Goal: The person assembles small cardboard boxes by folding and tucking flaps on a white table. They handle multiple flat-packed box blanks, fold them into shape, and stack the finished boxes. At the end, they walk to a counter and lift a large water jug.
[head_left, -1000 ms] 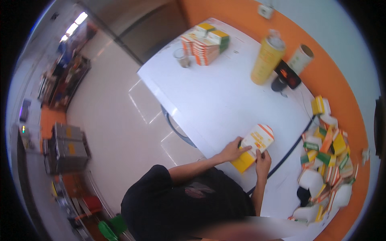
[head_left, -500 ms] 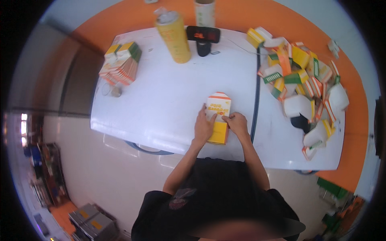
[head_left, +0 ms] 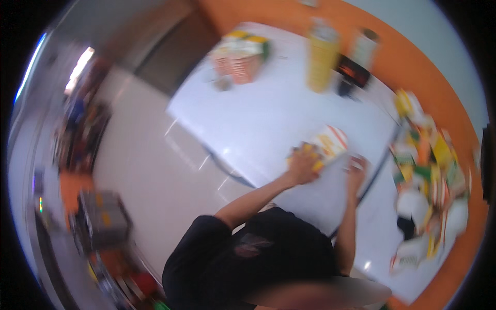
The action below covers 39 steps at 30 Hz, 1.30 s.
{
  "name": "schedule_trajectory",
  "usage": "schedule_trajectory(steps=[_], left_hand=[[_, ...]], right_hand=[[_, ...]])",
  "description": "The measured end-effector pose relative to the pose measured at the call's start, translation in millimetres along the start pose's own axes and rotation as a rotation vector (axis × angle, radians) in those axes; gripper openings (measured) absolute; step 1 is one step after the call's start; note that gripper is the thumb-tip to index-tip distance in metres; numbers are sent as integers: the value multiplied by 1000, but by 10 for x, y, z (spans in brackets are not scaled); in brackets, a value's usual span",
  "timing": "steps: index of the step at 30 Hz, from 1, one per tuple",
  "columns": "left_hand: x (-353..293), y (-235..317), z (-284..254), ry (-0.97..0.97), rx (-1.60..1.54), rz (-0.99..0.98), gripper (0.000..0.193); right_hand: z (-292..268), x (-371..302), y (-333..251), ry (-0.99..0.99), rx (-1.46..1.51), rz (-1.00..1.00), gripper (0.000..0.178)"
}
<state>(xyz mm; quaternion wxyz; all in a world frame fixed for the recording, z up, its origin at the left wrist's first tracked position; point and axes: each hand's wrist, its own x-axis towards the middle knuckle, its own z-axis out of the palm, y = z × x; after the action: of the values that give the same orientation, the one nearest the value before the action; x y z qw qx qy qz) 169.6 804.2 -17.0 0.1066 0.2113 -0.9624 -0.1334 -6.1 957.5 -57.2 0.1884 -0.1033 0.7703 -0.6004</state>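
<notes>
A white, yellow and orange folded food carton (head_left: 331,143) lies slanted over the white table, its striped end pointing away to the right. My left hand (head_left: 304,164) grips its yellow near end, fingers spread over it. To the right of the carton, apart from it, is my right hand (head_left: 356,169); motion smears its fingers, and a pale patch shows between them that I cannot make out.
At the far left of the white table (head_left: 243,121) stands a stack of nested cartons (head_left: 240,62) beside a small clear cup (head_left: 223,83). A yellow cylinder (head_left: 323,62), a dark display (head_left: 353,71) and a pale tube (head_left: 365,49) stand at the back. Loose cartons (head_left: 434,165) are heaped right.
The view has swung round and is blurred. My left hand has shifted onto the carton's yellow end, and the carton has tilted. My right hand has come off the carton, to its right.
</notes>
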Motion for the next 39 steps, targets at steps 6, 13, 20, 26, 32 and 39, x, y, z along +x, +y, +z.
schedule_trajectory(steps=[6, 13, 20, 26, 32, 39], left_hand=[[462, -359, -252, -370, 50, 122, 48], [722, -682, -649, -301, 106, 136, 69], [684, -920, -571, -86, -182, 243, 81], [629, -1116, -486, 337, -244, 327, 86], [-255, 194, -603, 183, -1281, 175, 120], [-247, 442, -640, 307, -1617, -402, 55]], right_hand=[[-1547, 1414, -1043, 533, -1029, -886, 57], [-2147, 2417, -1112, 338, -1430, -361, 62], [-2212, 1903, -1671, 430, -1041, -411, 56], [-1567, 501, -1696, 373, -221, -155, 56], [-494, -667, -869, 409, 452, 11, 54], [97, -1601, -818, 84, 572, -121, 32]])
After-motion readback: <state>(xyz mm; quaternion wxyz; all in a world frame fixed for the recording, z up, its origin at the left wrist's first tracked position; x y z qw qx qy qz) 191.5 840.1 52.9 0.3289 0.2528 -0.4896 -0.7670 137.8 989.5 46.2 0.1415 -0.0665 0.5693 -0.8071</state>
